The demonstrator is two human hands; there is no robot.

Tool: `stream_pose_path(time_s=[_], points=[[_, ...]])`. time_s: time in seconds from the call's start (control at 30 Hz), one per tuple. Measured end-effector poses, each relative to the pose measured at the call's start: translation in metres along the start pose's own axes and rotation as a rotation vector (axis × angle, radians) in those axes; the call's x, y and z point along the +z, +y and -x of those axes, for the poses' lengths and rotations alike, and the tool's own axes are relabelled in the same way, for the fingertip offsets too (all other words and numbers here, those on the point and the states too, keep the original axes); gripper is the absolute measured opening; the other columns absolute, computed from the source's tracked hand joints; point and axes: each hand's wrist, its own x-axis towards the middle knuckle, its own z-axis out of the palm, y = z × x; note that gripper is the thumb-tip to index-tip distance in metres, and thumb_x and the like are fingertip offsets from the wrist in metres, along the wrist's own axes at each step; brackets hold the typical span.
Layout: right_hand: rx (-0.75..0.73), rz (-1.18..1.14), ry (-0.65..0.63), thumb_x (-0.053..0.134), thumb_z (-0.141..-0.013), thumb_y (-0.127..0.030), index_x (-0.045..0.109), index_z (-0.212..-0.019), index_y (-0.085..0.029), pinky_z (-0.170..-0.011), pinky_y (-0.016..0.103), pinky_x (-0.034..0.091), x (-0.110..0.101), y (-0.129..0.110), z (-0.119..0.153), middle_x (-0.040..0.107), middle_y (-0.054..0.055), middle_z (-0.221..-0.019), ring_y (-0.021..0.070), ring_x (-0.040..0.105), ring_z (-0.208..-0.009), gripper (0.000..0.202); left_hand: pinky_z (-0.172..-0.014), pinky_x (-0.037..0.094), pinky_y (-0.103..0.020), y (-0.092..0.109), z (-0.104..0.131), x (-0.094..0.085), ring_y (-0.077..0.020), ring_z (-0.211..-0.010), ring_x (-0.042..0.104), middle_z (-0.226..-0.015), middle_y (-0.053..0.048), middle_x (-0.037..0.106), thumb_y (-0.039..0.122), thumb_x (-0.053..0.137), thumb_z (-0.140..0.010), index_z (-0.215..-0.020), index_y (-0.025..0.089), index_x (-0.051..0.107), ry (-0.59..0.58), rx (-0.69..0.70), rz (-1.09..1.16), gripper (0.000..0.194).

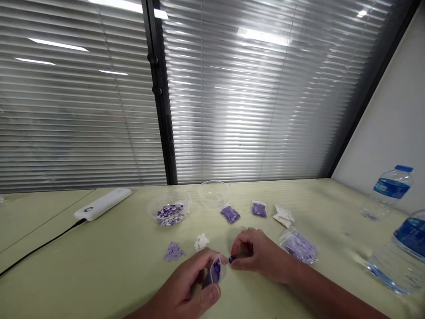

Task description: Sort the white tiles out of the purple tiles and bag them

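My left hand (191,283) is closed around a small clear plastic bag (216,271), its mouth spread and dark purple pieces showing inside. Just right of the bag's opening, my right hand (254,254) pinches a tiny dark purple piece (232,259) between thumb and fingertip. Beyond the hands lie a loose pile of lilac pieces (173,251) and a pile of white pieces (201,242). A clear round tub (152,208) farther back holds mixed purple and white pieces.
Filled bags, dark purple (230,213) (259,208), white (283,215) and lilac (299,246), lie behind and right. A clear round container (212,195) stands at the back. A white power bank (103,204) with a black cable is left; two water bottles (392,188) (403,254) are right.
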Motion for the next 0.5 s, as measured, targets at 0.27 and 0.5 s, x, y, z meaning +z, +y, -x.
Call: stream_pose_path(time_s=[0.27, 0.5], points=[[-0.015, 0.062, -0.018, 0.076, -0.08, -0.028, 0.077, -0.085, -0.022, -0.078, 0.029, 0.042, 0.0021, -0.0062, 0.0062, 0.062, 0.001, -0.088, 0.0189, 0.057, -0.089, 0.007, -0.079, 0.044, -0.026, 0.0031, 0.001, -0.0004, -0.0195, -0.091, 0.054, -0.107, -0.003, 0.061, 0.068, 0.047, -0.1, -0.135, 0.027, 0.055, -0.012, -0.04, -0.003, 0.054], [0.026, -0.183, -0.046, 0.071, -0.088, -0.03, 0.069, -0.086, -0.018, -0.063, 0.026, 0.036, -0.0061, -0.0103, 0.0043, 0.054, -0.001, -0.081, 0.0136, 0.048, -0.072, 0.012, -0.08, 0.044, -0.027, 0.0071, 0.0032, 0.0005, -0.0212, -0.093, 0.054, -0.103, -0.003, 0.06, 0.062, 0.049, -0.102, -0.135, 0.028, 0.055, 0.011, -0.055, -0.045, 0.048]])
